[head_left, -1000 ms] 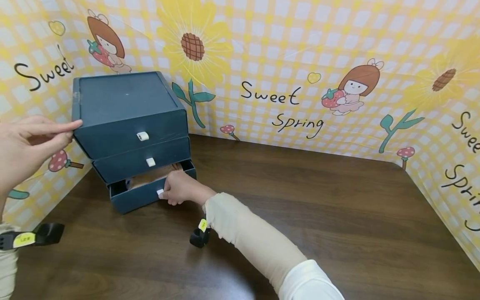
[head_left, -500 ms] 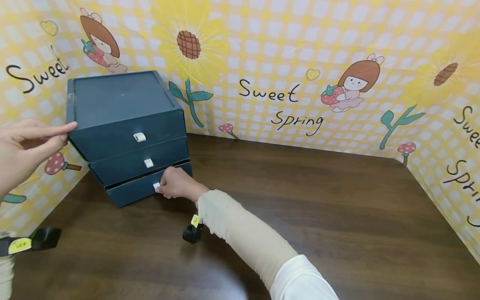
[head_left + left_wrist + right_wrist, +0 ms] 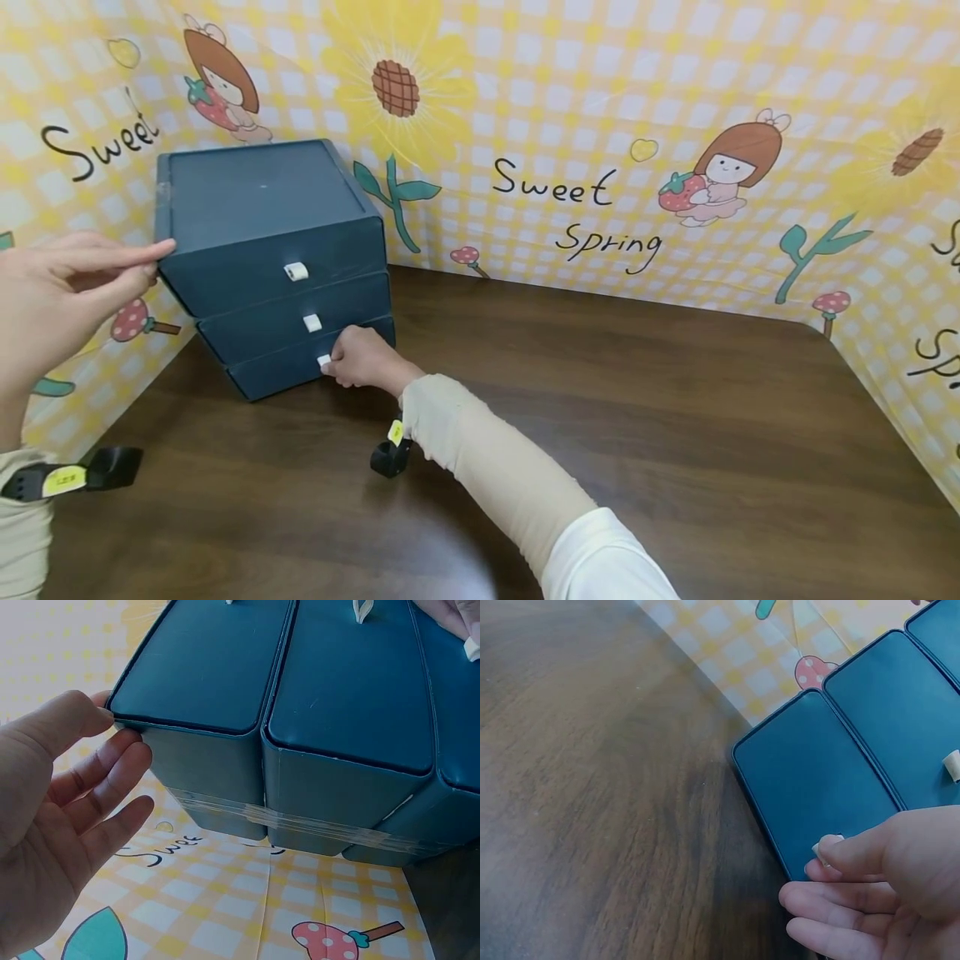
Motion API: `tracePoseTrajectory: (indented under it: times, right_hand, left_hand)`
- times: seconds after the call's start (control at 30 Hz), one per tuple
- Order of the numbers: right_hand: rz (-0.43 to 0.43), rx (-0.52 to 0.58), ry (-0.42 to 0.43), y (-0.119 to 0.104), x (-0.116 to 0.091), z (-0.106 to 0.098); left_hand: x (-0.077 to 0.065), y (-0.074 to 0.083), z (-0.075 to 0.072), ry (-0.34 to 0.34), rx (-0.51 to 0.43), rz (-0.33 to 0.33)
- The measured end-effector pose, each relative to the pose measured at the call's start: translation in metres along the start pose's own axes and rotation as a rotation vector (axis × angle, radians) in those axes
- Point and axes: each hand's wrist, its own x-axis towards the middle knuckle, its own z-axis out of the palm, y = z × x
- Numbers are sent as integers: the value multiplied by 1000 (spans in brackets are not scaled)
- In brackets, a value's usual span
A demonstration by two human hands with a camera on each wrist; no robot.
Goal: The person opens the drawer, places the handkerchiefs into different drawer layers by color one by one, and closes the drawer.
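Note:
A dark blue drawer box (image 3: 262, 200) with three stacked drawers stands at the left in the head view. My left hand (image 3: 71, 292) touches its upper left front corner with the index fingertip and thumb. In the left wrist view, the other fingers of my left hand (image 3: 75, 787) stay loosely spread beside the box. My right hand (image 3: 363, 358) pinches the small white pull tab (image 3: 324, 362) of the bottom drawer (image 3: 277, 375). That drawer now sits flush with the two above, so its contents are hidden. In the right wrist view, thumb and forefinger meet on the tab (image 3: 826, 847).
The box stands on a brown wooden table (image 3: 637, 433). A yellow checked cloth (image 3: 562, 100) with printed figures hangs behind and to the sides. Clear tape (image 3: 300, 825) runs round the box's side. Two more white tabs (image 3: 297, 271) mark the upper drawers.
The bottom drawer has slid in from partly open to closed, the right hand moving in with its tab. Brown contents seen earlier are now covered. The left hand has stayed at the corner.

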Motion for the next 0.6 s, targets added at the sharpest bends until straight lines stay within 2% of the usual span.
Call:
tracePoseTrajectory:
  times: [0.23,0.43,0.6]
  right_hand:
    - [33,21,8,7,-1,-4]
    - [60,42,-1,10,-6,-6]
    - [25,11,10,17,-15,-17]
  left_hand:
    - [5,1,7,-23,-55,-22]
    - [7,-1,12,-24,-41,-4]
    - [8,-4,15,-17,-28,16]
